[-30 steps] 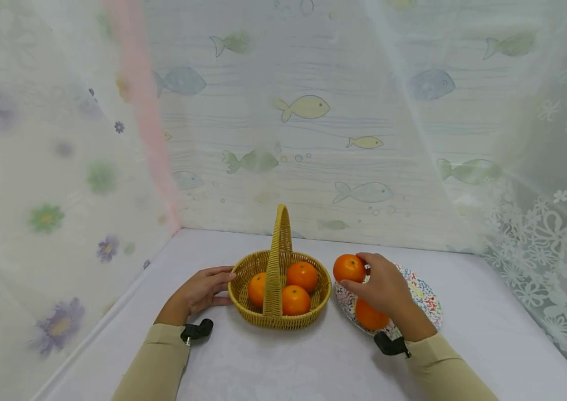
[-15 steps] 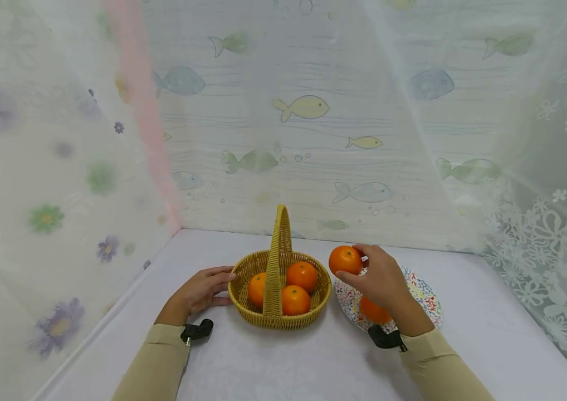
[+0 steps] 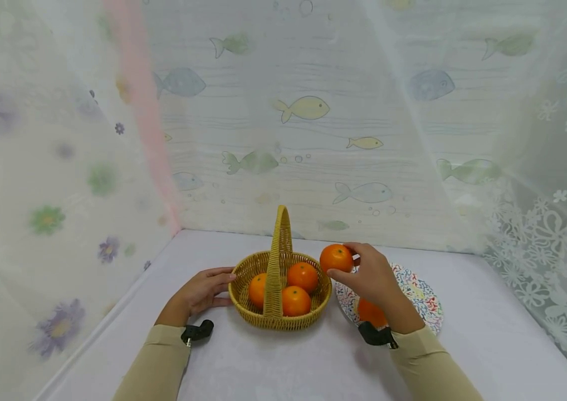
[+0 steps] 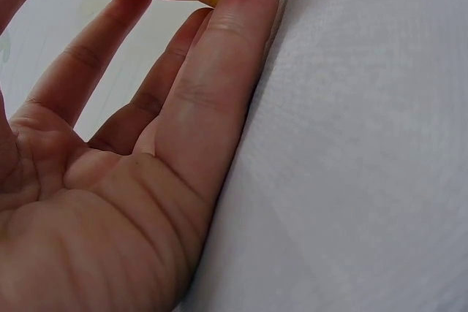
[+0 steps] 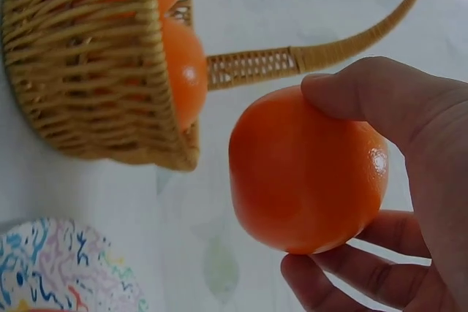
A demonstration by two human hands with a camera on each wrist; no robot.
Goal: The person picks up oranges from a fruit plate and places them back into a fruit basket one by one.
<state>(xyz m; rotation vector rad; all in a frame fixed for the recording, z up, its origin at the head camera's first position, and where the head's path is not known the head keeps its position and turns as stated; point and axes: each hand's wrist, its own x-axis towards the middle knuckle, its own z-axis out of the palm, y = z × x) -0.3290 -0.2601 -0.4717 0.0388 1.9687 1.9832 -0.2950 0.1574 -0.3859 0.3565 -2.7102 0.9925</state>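
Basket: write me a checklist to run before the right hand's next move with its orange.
1. Right hand has the held orange between thumb and fingers: ok.
2. Basket upright, left hand touching its side: ok.
3. Held orange apart from the basket: ok, the right wrist view shows a gap.
4. Held orange over the basket: not ok, most shows right of it in the head view.
5. Room beside the three oranges inside: likely ok, some bare interior shows.
6. Plate holding just one more orange: cannot tell, the right hand hides part.
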